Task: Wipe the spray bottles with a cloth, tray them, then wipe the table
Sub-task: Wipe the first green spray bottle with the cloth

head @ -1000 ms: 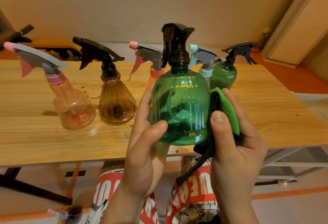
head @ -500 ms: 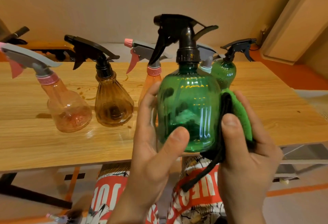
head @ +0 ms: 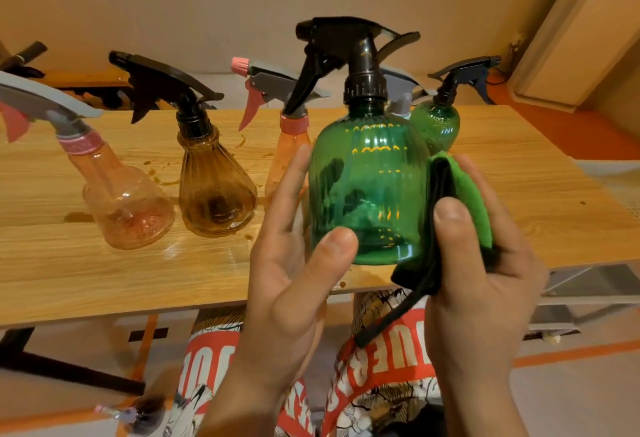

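Observation:
My left hand (head: 291, 284) holds a green spray bottle (head: 367, 190) with a black trigger head upright above the table's front edge, thumb on the front and fingers behind. My right hand (head: 481, 273) grips a folded green and black cloth (head: 460, 208) and presses it against the bottle's right side. A black strap of the cloth hangs down below. Standing on the wooden table (head: 173, 270) are a pink bottle (head: 121, 194), a brown bottle (head: 214, 187), an orange bottle (head: 287, 156) partly hidden by my left hand, and a second green bottle (head: 436, 124) behind.
Brown liquid spots mark the table around the brown bottle and near the front edge. A grey trigger head (head: 401, 93) shows behind the held bottle. A metal frame (head: 581, 284) stands to the right below the table. My lap is under the table edge.
The green bottle has turned in my hands, its nozzle swinging round to point left. The cloth stays pressed on the bottle's right side.

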Demonstrator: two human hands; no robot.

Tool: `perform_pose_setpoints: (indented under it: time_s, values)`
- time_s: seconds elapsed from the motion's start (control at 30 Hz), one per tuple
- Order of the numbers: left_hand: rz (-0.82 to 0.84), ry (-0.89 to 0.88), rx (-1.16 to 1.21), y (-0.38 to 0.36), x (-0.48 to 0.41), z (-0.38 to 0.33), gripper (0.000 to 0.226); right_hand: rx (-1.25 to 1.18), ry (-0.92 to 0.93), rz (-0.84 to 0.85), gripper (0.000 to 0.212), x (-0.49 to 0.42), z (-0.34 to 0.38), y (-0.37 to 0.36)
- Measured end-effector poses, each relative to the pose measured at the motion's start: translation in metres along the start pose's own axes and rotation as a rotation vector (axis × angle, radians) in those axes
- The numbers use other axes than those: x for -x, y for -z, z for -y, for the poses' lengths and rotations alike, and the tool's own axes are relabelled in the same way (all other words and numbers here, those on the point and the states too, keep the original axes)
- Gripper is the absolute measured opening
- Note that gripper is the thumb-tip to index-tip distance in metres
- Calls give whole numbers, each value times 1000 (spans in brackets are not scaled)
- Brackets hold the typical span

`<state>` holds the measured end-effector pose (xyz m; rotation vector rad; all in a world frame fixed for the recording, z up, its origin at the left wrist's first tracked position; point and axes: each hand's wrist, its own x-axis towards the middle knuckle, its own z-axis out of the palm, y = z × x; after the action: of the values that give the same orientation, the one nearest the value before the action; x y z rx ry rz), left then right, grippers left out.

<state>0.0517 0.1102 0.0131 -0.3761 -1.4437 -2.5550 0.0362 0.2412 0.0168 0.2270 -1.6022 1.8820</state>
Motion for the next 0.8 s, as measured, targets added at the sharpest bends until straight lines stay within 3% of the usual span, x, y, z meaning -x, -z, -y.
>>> perform_pose_setpoints:
  time_s: [0.17,0.3,0.43,0.57,0.8]
  values:
    - [11,-17,-12,1,0,-6,79,193,230,143,37,2,5,8]
    - [7,-31,-72,1,2,-6,78,88,113,61,35,1,0,7]
    - [33,15,-60,6,-2,-7,89,136,177,105,37,4,0,8]
    - [39,28,-82,6,-3,-3,88,83,102,93,36,5,-4,9]
    - [40,98,39,6,-3,1,82,41,-5,48,35,7,-5,6]
